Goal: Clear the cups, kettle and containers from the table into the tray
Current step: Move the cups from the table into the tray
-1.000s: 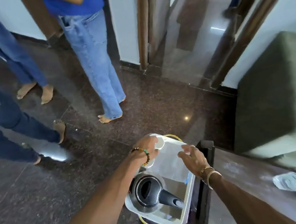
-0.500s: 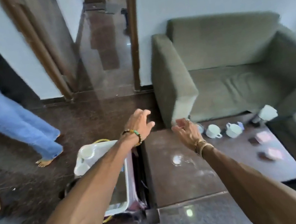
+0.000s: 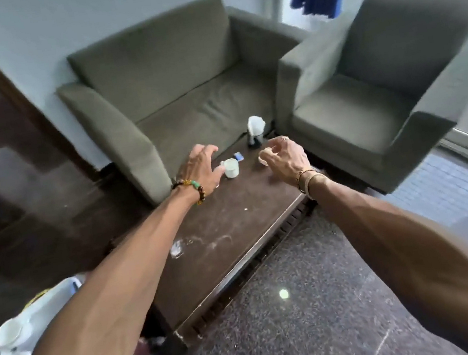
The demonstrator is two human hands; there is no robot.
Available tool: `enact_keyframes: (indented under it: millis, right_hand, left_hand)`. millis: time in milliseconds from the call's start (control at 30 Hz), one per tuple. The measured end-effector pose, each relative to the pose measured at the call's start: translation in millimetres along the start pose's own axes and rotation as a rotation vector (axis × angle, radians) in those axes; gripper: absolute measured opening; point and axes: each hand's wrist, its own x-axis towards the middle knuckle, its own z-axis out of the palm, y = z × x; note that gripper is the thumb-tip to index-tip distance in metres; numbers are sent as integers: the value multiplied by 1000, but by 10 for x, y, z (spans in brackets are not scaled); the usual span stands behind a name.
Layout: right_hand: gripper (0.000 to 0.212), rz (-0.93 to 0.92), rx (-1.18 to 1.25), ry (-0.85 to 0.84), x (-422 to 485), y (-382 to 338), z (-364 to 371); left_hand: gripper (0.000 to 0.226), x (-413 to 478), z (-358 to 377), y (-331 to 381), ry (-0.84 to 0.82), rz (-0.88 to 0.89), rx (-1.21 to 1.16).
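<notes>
One white cup (image 3: 231, 168) stands upright on the far half of the table (image 3: 233, 223), mouth up. It looks like the next thing to be cleared. The left hand (image 3: 201, 168) hangs just beside it on the cup's left, fingers straight and spread, thumb close to the rim but gripping nothing. I judge it is opened that wide so it can close round the cup's body.

The right hand (image 3: 286, 159) hovers to the cup's right, apart from the left hand. Its fingers are loosely bent over a small pale thing (image 3: 263, 159) that they mostly hide. Whether that is another cup, and whether the fingers touch it, cannot be told. With one hand to each item, the person seems set to lift two things in a single trip.

Just behind the cup lies a small blue packet (image 3: 238, 156). Farther back, at the table's far edge, stands a dark stand (image 3: 256, 133) with a white top. Pale smears mark the nearer part of the table.

The tray (image 3: 59, 294) sits low at the bottom left, beside the table's near end and well apart from the cup. The left forearm largely covers it. A white cup in the tray (image 3: 10, 332) shows at its near corner, so part of the job appears done. Anything picked up now must be carried back across the table's length.

A green sofa (image 3: 166, 81) and an armchair (image 3: 377, 70) close in the far end of the table.
</notes>
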Motion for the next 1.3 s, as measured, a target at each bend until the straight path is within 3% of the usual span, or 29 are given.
enact_keyframes:
  millis: [100, 333, 733, 1033, 1300]
  right_hand:
    - [34, 63, 10, 93, 120, 274, -288]
    - [47, 258, -28, 105, 184, 935, -618]
    - [48, 355, -24, 313, 751, 1474, -1729]
    - [51, 426, -44, 109, 1363, 2331, -1992]
    - [52, 283, -59, -32, 2288, 2144, -1943]
  left_hand:
    - [49, 240, 177, 366, -22, 66, -15]
    - [49, 741, 806, 812, -214, 172, 26]
    - [46, 1697, 1133, 2097, -247, 411, -25]
    - [45, 1977, 1888, 2545, -373, 363, 21]
    - [44, 2396, 1733, 2238, -255, 94, -3]
